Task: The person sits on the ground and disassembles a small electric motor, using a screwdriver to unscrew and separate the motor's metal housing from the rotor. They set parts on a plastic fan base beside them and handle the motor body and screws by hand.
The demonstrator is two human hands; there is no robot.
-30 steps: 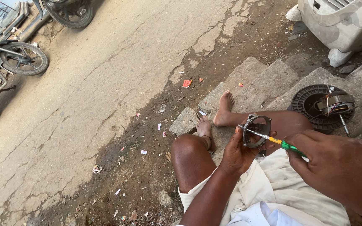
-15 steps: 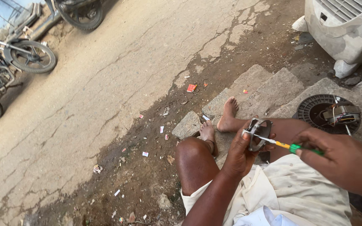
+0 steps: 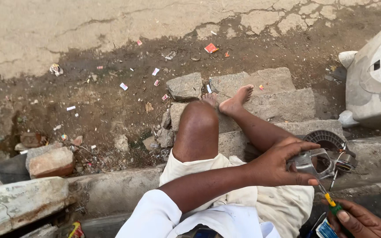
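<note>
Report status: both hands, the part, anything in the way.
Left hand grips grey metal part. Right hand holds yellow-green screwdriver, tip at part. Black round disc beside it; nothing blocking.

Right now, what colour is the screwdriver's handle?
Yellow and green, seen from the head view: the slim plastic-handled screwdriver in the right hand.

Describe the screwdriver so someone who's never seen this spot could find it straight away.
Start at the bent knee in the middle, then go lower right to the left hand gripping a grey metal part. Just below it, the right hand holds the screwdriver: the only thing there with a yellow and green handle.
</note>
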